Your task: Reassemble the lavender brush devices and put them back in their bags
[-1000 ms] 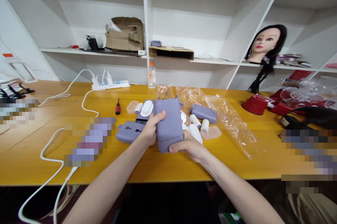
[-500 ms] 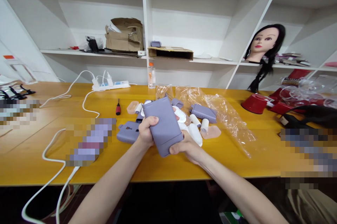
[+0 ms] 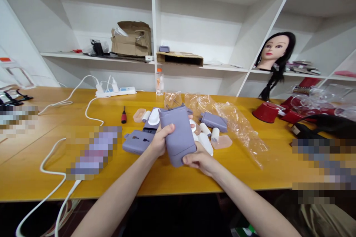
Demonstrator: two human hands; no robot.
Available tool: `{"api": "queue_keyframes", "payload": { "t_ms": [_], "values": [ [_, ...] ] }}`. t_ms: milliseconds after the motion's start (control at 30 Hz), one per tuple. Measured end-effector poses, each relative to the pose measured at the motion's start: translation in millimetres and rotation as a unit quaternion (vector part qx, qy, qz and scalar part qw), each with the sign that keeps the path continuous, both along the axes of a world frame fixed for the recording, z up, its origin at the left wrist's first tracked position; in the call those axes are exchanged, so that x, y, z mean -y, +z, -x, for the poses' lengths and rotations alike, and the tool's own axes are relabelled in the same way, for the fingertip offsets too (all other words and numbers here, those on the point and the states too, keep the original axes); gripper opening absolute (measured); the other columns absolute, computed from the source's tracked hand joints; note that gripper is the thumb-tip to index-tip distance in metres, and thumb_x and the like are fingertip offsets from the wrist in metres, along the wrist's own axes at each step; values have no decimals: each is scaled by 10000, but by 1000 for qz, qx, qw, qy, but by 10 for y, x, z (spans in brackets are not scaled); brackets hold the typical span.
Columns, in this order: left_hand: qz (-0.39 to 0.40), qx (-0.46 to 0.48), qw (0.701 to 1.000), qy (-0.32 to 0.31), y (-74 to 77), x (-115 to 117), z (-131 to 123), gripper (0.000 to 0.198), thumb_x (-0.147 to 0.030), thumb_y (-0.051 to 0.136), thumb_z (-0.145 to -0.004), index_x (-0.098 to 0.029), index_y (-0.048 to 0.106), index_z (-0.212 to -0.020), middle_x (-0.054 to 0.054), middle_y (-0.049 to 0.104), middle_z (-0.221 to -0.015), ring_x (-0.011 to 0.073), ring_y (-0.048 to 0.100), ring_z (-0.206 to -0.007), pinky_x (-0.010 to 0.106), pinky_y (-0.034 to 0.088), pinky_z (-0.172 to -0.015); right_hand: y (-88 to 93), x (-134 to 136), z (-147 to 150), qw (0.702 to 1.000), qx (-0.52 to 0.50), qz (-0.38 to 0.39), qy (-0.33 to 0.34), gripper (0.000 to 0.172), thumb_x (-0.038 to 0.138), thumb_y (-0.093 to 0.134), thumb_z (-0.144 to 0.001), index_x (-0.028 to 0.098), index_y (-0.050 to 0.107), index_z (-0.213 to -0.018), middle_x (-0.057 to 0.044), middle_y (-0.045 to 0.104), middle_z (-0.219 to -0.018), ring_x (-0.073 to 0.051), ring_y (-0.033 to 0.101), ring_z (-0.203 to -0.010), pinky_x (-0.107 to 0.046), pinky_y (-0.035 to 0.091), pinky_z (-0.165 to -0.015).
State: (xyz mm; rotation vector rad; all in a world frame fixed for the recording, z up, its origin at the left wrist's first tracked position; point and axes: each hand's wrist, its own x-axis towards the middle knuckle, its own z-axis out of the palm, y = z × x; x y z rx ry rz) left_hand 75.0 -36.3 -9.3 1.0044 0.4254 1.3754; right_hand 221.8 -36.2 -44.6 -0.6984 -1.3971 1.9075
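Lavender plastic, matte and smooth, makes up the boxy case (image 3: 179, 135) that both hands hold just above the yellow wooden table (image 3: 41, 170), at its near middle. The case is a rounded-corner oblong. Its long axis runs away from the person, the far end leaning a little to the left and the near end a little to the right. Its broad plain face is turned toward the camera. A faint seam crosses it close to the near end, and small tabs stick out at the far rim.

The left hand (image 3: 159, 141) is wrapped round the case's left edge, thumb pressed across the front face and fingers curled behind. The right hand (image 3: 200, 160) cups the near right corner from below, its fingertips pinching the bottom edge. Both grips are closed on the case.

Just left of the hands lies a flat lavender panel (image 3: 137, 141) with cut-outs. Behind and to the right of the case sit white cylindrical rollers (image 3: 205, 140), a pale pink pad (image 3: 221, 141) and a ribbed lavender piece (image 3: 214, 120). Crinkled clear plastic wrap (image 3: 236, 122) spreads to the right. A red-handled screwdriver (image 3: 124, 115) lies farther left, and a white power strip (image 3: 116, 91) sits near the wall with its cable looping over the table.
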Motion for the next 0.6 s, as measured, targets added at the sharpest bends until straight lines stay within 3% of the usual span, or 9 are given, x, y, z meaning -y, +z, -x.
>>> {"api": "queue_keyframes", "payload": {
  "t_ms": [100, 200, 267, 467, 600],
  "values": [
    [2, 7, 999, 36, -1, 6, -7, 626, -436, 653, -598, -170, 548, -1154, 132, 658, -1056, 341, 614, -956, 457, 516, -741, 21, -35, -41, 999, -13, -29, -8, 350, 211, 749, -550, 152, 580, -850, 34, 555, -582, -63, 419, -410, -177, 272, -348],
    [-21, 31, 995, 89, -28, -14, 8, 610, -437, 646, -597, -175, 554, -1141, 118, 667, -1035, 330, 610, -969, 445, 508, -771, 51, -33, -44, 998, -22, -32, -51, 383, 216, 720, -587, 187, 570, -939, 12, 600, -728, -103, 550, -558, -218, 438, -502],
    [-36, 38, 991, 120, -51, -32, 18, 587, -454, 622, -611, -182, 563, -1127, 112, 669, -1022, 322, 608, -972, 439, 500, -787, 71, -16, -18, 996, -30, -16, -79, 402, 186, 697, -577, 212, 567, -956, 20, 586, -784, -109, 563, -647, -243, 479, -600],
    [-73, 21, 980, 184, -117, -21, 3, 626, -497, 619, -576, -189, 563, -1119, 111, 663, -1001, 335, 600, -967, 451, 489, -789, 71, 20, 83, 992, -68, 1, -102, 350, 112, 575, -551, 216, 553, -885, 55, 508, -674, -82, 465, -590, -231, 448, -589],
    [-118, -14, 978, 173, -111, 73, 0, 715, -540, 675, -508, -216, 553, -1135, 114, 651, -995, 360, 577, -986, 470, 490, -770, 30, 7, 67, 993, -83, -44, -77, 394, 87, 543, -556, 212, 545, -930, 72, 479, -617, -71, 389, -530, -203, 348, -541]
  ]
}}
